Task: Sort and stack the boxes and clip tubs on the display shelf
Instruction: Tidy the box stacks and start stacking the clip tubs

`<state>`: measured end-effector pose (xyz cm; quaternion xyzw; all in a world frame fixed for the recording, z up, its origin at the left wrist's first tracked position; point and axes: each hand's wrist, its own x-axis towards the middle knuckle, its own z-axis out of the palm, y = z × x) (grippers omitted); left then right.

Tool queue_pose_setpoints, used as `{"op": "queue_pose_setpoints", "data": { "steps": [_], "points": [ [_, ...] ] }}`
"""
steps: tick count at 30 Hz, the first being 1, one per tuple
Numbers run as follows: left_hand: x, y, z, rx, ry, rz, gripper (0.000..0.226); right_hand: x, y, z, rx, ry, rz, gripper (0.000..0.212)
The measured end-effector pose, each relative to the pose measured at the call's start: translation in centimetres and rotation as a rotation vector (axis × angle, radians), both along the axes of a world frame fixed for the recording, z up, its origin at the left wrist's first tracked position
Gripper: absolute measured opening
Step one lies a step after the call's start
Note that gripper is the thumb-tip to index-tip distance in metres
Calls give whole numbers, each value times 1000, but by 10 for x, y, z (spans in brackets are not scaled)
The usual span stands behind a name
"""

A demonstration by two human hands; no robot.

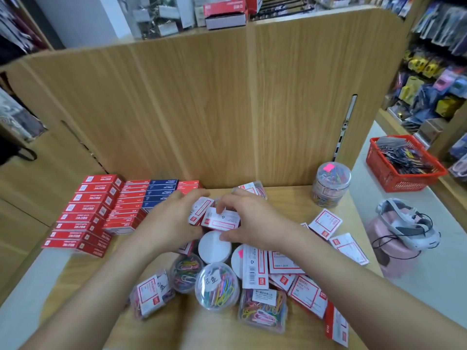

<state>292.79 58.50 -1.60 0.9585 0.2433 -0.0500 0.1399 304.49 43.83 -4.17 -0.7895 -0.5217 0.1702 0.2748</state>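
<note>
Boxes with white-and-red labels (220, 219) are being gripped at centre, the right hand (249, 218) closing on one, the left hand (171, 218) cupped half-open at its 9 o'clock side. Clip tubs (216, 286) are being crowded in at 6 o'clock. Red and blue boxes (101, 210) are being kept stacked at 9 o'clock, a stacked tub (329, 185) at 2 o'clock, a red basket (404, 170) beyond.

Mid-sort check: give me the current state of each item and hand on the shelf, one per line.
Left hand: resting on small boxes, grip unclear.
Right hand: gripping white-labelled box.
Red boxes: stacked in rows, closed.
Blue boxes: stacked, closed.
Tall clip tub: upright, lidded, apart by the back panel.
Round tub: tipped over, lidded.
Red basket: filled.
</note>
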Motion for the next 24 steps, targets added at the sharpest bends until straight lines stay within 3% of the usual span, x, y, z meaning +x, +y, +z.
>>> {"op": "queue_pose_setpoints", "data": {
  "steps": [3, 8, 13, 15, 18, 20, 22, 24],
  "points": [
    [-3, 0, -2, 0, 42, -35, 71, 0, -4, 0, -9, -33, 15, 55],
    [-2, -7, 4, 15, -85, 33, 53, -8, 1, 0, -49, -280, -22, 50],
    [-9, 4, -1, -45, -228, 198, 39, -4, 1, 0, -12, -260, -61, 42],
    [-12, 6, 2, -177, -320, 236, 30, 2, 0, 0, 12, -216, -76, 41],
    [-14, 0, 14, -728, -603, 384, 35, 13, -3, -2, 113, 42, -187, 33],
    [-14, -3, 21, -1228, -724, 565, 36, 20, -5, 0, 278, 417, -285, 25],
    [-14, -3, 25, -1598, -707, 659, 30, 24, -7, 7, 422, 831, -364, 17],
    [-15, -3, 24, -1748, -623, 628, 42, 24, -8, 15, 431, 1149, -397, 19]
  ]
}}
